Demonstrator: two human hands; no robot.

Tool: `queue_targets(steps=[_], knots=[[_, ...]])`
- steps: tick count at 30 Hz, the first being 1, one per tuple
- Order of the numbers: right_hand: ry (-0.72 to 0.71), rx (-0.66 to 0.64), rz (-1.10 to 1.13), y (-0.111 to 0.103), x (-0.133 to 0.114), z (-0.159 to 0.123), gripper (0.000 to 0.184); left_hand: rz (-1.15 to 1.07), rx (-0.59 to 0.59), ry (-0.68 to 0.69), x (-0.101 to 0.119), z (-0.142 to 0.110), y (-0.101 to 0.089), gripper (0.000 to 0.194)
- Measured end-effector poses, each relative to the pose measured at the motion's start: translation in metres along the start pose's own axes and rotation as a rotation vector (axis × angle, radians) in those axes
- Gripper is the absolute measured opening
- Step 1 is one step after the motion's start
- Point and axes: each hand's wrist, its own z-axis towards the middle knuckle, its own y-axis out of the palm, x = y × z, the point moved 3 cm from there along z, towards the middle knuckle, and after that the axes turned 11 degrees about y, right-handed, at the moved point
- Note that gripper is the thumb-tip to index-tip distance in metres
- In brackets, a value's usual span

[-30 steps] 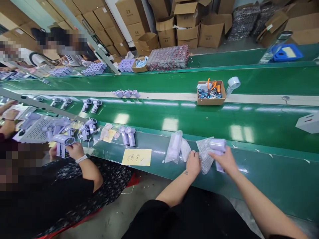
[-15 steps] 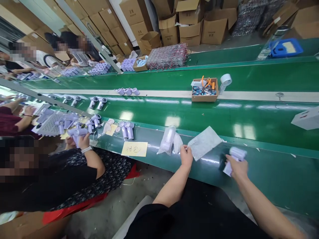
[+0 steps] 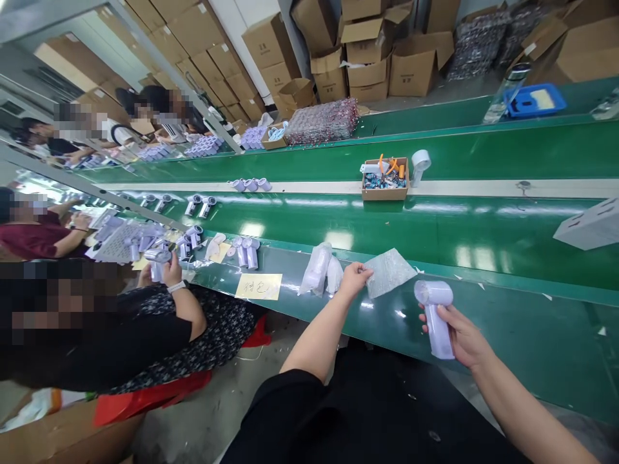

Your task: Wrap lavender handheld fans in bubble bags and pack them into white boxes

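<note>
My right hand point(image 3: 463, 334) grips a pale lilac hand-held fan point(image 3: 435, 316) by its handle, head up, above the green bench. My left hand point(image 3: 354, 278) pinches the corner of a flat bubble-wrap bag point(image 3: 391, 271) that lies on the bench edge. Just left of that hand lie crumpled clear plastic bags point(image 3: 320, 270). Two more lilac fans point(image 3: 246, 251) lie further left, beside a yellow paper label point(image 3: 258, 286).
A green conveyor belt point(image 3: 435, 225) runs past, carrying more fans point(image 3: 199, 205), with a cardboard box of tools point(image 3: 385, 178) and a tape roll point(image 3: 420, 160) on the strip behind it. A co-worker's hand point(image 3: 170, 274) holds a fan at left. A white box point(image 3: 587, 224) sits right. Cartons stand behind.
My right hand drew the fan out of the bubble-wrap bag and lifted it upright. My left hand kept the bag, which now lies flat on the bench.
</note>
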Motion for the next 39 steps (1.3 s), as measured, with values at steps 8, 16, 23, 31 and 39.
queue_targets(steps=[8, 16, 23, 31, 39], knots=[[0.045, -0.242, -0.043, 0.012, 0.002, -0.005, 0.045, -0.272, -0.135, -0.098, 0.019, -0.041, 0.043, 0.034], [0.099, -0.375, -0.221, 0.024, 0.003, -0.01, 0.047, -0.36, -0.187, -0.112, 0.036, -0.077, 0.058, 0.031], [-0.021, -0.164, -0.46, 0.026, 0.007, -0.018, 0.048, 0.168, -0.234, 0.263, 0.054, -0.081, 0.034, 0.012], [0.064, -0.064, -0.278, 0.035, 0.012, -0.027, 0.047, 0.707, -0.506, 1.008, 0.074, -0.103, 0.028, 0.022], [0.039, -0.016, -0.361, 0.057, 0.006, -0.037, 0.068, 0.781, -0.31, 1.32, 0.084, -0.118, 0.025, 0.02]])
